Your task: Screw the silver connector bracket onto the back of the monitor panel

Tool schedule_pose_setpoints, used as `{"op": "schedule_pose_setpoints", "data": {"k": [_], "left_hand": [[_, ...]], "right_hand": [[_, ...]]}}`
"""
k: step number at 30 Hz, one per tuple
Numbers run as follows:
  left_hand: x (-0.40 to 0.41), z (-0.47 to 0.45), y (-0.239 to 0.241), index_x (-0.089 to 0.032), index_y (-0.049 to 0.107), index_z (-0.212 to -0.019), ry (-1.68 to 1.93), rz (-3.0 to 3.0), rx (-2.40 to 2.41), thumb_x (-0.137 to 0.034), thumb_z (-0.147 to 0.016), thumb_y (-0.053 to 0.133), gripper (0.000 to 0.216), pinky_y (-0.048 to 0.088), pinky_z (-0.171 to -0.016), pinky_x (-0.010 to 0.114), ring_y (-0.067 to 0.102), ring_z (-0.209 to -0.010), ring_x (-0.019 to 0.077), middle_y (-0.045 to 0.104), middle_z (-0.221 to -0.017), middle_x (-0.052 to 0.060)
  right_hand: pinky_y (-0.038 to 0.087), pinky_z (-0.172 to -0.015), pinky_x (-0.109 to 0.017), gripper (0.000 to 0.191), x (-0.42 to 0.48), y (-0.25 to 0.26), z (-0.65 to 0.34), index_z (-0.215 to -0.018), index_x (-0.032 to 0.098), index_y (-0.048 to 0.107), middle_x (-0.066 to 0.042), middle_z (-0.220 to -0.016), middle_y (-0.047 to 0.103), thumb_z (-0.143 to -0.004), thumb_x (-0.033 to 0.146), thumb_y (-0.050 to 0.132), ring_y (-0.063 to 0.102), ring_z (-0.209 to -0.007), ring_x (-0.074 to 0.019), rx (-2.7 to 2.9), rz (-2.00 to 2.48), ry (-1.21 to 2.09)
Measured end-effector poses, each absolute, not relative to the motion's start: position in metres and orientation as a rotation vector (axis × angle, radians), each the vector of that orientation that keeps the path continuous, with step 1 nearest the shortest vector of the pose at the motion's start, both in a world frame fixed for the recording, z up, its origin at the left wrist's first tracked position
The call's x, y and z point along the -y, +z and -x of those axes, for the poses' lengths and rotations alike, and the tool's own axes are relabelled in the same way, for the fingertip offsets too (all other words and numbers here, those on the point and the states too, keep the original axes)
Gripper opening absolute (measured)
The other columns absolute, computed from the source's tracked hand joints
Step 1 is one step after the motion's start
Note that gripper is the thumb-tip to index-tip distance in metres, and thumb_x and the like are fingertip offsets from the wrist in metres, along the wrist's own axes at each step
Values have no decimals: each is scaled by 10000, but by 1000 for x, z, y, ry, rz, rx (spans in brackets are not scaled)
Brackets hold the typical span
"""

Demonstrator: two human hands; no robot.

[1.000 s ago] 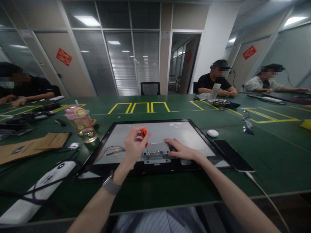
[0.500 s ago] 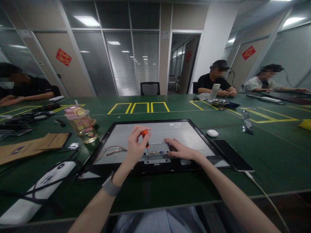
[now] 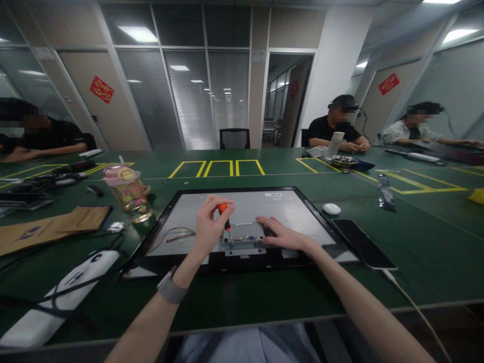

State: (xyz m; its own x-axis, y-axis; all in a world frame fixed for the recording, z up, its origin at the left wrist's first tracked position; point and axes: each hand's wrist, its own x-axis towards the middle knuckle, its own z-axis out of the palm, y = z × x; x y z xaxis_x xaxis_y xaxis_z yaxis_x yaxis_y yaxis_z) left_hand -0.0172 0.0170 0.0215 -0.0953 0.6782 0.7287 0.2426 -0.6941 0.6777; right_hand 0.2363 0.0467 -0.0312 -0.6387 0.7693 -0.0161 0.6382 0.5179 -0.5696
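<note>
With the screen (image 3: pixel 298 208) as the clock's centre and twelve pointing away from the person, the metal bracket (image 3: pixel 245 250) sits towards six o'clock on it. The left hand (image 3: pixel 210 224) has its thumb and fingers closed around an orange-and-black screwdriver (image 3: pixel 223 207), tip down at the bracket's left end. The right hand (image 3: pixel 286 236) rests at the bracket's right end, fingers outstretched, slightly apart, gripping nothing visible. A phone (image 3: pixel 363 244) lies near three o'clock; a bottle (image 3: pixel 127 194) stands towards ten.
</note>
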Motion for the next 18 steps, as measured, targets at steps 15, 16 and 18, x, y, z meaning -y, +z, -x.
{"op": "schedule_pose_setpoints", "data": {"k": [15, 16, 18], "left_hand": [[-17, 19, 23, -214, 753, -849, 1851, -1870, -1006, -277, -814, 690, 96, 526, -735, 286, 605, -747, 150, 623, -779, 23], [-17, 19, 23, -219, 756, -842, 1854, -1875, -1018, -284, -827, 673, 107, 525, -750, 289, 608, -766, 153, 619, -792, 26], [-17, 21, 25, -219, 762, -892, 1812, -1861, -985, -304, -892, 576, 205, 530, -806, 305, 638, -861, 171, 659, -901, 56]], "right_hand": [[53, -1239, -538, 695, -46, -31, -236, -1509, 180, 331, -145, -1612, 304, -905, 454, 540, 211, -1514, -292, 2532, 1197, 784], [53, -1240, -536, 698, -46, -30, -236, -1509, 175, 331, -146, -1612, 303, -906, 458, 539, 208, -1515, -292, 2532, 1202, 788], [46, -1242, -523, 704, -45, -28, -235, -1508, 152, 331, -156, -1611, 302, -907, 457, 535, 206, -1515, -292, 2534, 1216, 794]]}}
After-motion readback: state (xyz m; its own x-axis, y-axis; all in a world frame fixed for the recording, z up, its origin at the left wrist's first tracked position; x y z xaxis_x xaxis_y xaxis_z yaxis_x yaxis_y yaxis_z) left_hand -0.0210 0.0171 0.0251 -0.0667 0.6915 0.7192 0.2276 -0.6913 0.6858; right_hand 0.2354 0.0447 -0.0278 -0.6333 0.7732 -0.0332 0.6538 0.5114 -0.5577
